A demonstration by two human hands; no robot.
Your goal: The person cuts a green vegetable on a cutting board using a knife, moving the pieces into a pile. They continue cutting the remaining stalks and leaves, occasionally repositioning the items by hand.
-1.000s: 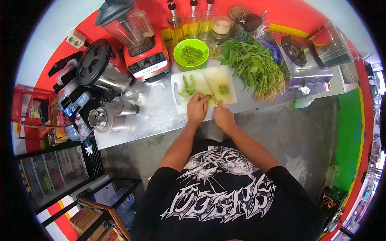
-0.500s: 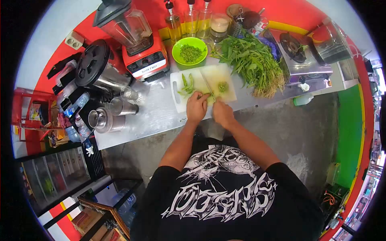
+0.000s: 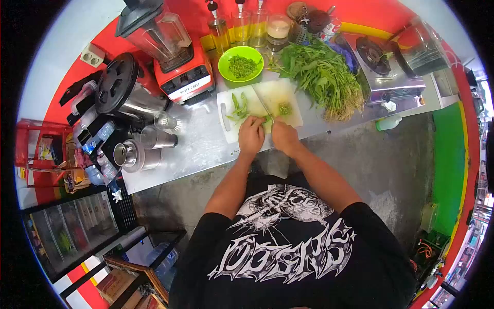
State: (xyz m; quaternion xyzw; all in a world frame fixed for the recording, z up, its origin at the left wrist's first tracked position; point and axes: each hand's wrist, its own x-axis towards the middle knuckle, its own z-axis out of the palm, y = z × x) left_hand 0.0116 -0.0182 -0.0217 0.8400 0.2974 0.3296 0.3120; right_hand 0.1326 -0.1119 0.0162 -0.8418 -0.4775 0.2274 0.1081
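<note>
A white cutting board (image 3: 230,135) lies at the front of the metal counter. My right hand (image 3: 284,138) is closed round the handle of a knife (image 3: 262,102), its blade pointing away from me across the board. Close beside it, my left hand (image 3: 251,136) has its fingers bent together, pressing a green chilli (image 3: 265,119) to the board by the blade. Several whole green chillies (image 3: 239,107) lie on the board's left half. To the right of the blade sits a small pile of chopped green pieces (image 3: 284,108).
Behind the board stands a lime-green bowl (image 3: 224,72) of chopped greens. Leafy greens with roots (image 3: 324,77) are heaped to its right, beside a gas stove (image 3: 393,82). A red blender (image 3: 184,77), metal cups (image 3: 154,138) and oil bottles (image 3: 242,26) stand around the counter.
The camera view has shifted slightly. Both hands stay at almost the same spot on the board, with the knife still against the chilli.
</note>
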